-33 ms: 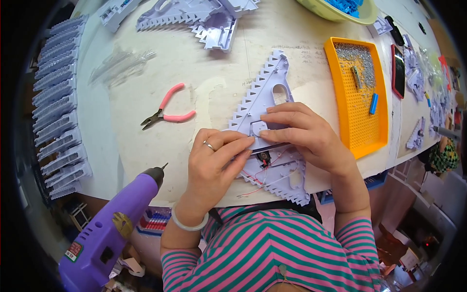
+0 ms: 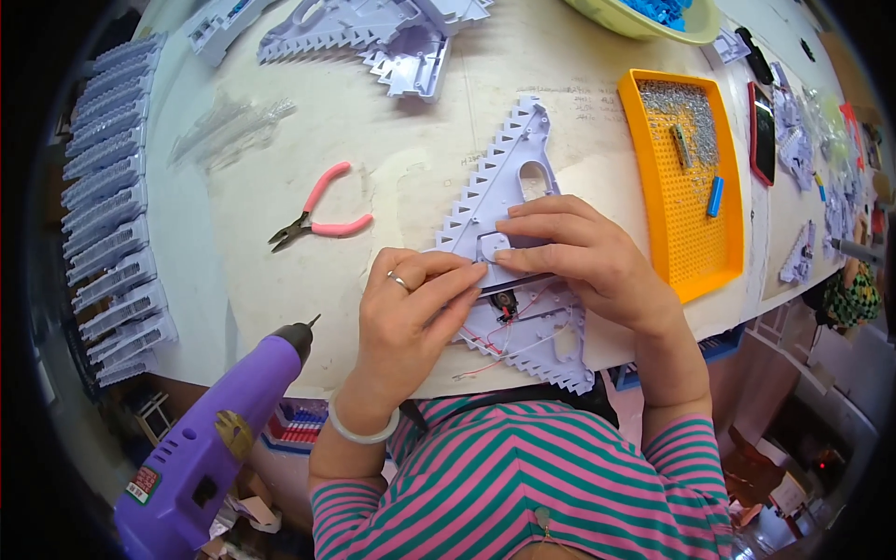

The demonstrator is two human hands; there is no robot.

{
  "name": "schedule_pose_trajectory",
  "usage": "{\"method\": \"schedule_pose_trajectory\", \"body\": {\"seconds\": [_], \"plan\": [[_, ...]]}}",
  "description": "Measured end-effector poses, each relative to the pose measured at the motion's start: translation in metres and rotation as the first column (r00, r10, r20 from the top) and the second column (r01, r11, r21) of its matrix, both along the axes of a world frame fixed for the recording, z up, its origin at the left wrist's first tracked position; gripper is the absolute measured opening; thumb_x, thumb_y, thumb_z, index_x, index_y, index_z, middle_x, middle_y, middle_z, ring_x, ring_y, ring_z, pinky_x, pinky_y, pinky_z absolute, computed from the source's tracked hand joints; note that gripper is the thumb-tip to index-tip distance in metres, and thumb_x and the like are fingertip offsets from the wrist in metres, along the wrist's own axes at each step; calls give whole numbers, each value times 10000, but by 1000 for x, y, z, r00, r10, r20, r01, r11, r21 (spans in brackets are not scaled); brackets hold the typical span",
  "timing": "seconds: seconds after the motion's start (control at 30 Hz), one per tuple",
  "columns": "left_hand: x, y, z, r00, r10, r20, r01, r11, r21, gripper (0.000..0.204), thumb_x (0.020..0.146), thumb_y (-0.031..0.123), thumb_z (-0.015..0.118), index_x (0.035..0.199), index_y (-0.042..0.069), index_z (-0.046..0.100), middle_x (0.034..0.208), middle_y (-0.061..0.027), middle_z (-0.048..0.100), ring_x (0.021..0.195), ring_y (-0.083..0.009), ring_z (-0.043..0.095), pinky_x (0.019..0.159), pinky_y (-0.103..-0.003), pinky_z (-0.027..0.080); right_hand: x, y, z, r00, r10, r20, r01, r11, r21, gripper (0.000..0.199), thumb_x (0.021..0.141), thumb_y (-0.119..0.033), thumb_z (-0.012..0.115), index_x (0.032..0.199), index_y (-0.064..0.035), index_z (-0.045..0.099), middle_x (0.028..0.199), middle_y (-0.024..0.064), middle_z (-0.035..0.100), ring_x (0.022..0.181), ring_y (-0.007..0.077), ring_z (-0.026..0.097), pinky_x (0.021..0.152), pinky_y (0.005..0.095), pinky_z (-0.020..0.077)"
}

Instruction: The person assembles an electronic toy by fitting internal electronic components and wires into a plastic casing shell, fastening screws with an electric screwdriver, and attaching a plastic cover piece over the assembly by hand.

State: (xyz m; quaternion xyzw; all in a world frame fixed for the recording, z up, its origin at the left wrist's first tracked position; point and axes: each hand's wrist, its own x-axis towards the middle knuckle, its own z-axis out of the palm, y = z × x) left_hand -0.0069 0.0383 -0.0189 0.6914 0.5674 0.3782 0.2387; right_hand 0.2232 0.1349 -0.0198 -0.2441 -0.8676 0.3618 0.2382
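Note:
A pale lavender triangular plastic shell (image 2: 504,187) with a toothed edge lies in front of me. My left hand (image 2: 406,303) pinches thumb and fingertips together at its near edge, beside a small rounded plate (image 2: 494,246). Across the shell's right side lie the bent fingers of my right hand (image 2: 597,257), holding it, one fingertip at that plate. Nearer to me, partly under my hands, is a second toothed shell (image 2: 551,347) with a round black part (image 2: 505,301) and thin red and white wires. What my left fingertips pinch besides the shell edge is hidden.
Pink-handled pliers (image 2: 322,210) lie left of my hands. A purple electric screwdriver (image 2: 224,420) juts in at lower left. An orange tray (image 2: 695,252) of small screws stands right, beside a phone (image 2: 762,135). More shells (image 2: 373,42) lie at the back; stacked ones (image 2: 112,215) line the left.

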Motion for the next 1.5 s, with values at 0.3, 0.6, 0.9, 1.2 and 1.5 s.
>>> {"method": "schedule_pose_trajectory", "body": {"seconds": [0.3, 0.6, 0.9, 1.2, 1.5], "plan": [[-1, -3, 2, 998, -51, -23, 49, 996, -80, 297, 777, -63, 804, 1043, 69, 815, 1037, -47, 722, 912, -204, 576, 712, -300, 498, 3, -1, -6, 998, -20, -65, 13, 995, -103, 366, 777, 20, 720, 1125, -77, 777, 1226, 106, 729, 1219, 325, 639, 1018, 420, 545], [6, -5, 5, 998, 4, -66, -6, 999, -31, 380, 736, -70, 784, 1082, 87, 810, 1054, -52, 700, 912, -236, 587, 709, -327, 525, -2, -10, -4, 1000, -7, -24, 8, 999, 50, 399, 781, -51, 765, 1179, -74, 740, 1316, 96, 681, 1264, 329, 609, 1037, 435, 527], [5, -9, 2, 954, -56, -296, 103, 984, 143, 392, 695, -27, 703, 1077, 13, 780, 1083, -64, 706, 910, -249, 624, 715, -352, 557, -5, -15, -1, 999, -35, 19, 33, 994, 103, 364, 775, -40, 776, 1136, -51, 732, 1299, 83, 700, 1243, 326, 625, 1006, 430, 534], [3, 0, 4, 972, -87, -219, 110, 989, 94, 301, 739, -5, 748, 1038, 14, 772, 1063, -31, 735, 881, -248, 634, 722, -359, 545, 2, 0, -3, 999, 25, -45, -28, 998, -64, 423, 718, 62, 708, 1128, -41, 724, 1266, 75, 707, 1224, 329, 619, 1017, 423, 545], [18, -16, 19, 898, -138, -419, 203, 972, 116, 338, 794, -32, 770, 1118, -105, 704, 1163, -160, 670, 1014, -323, 644, 837, -408, 551, -2, -2, -3, 999, 14, -31, -17, 994, -104, 369, 774, 57, 752, 1122, -64, 763, 1270, 59, 725, 1226, 330, 624, 1037, 426, 528]]}}
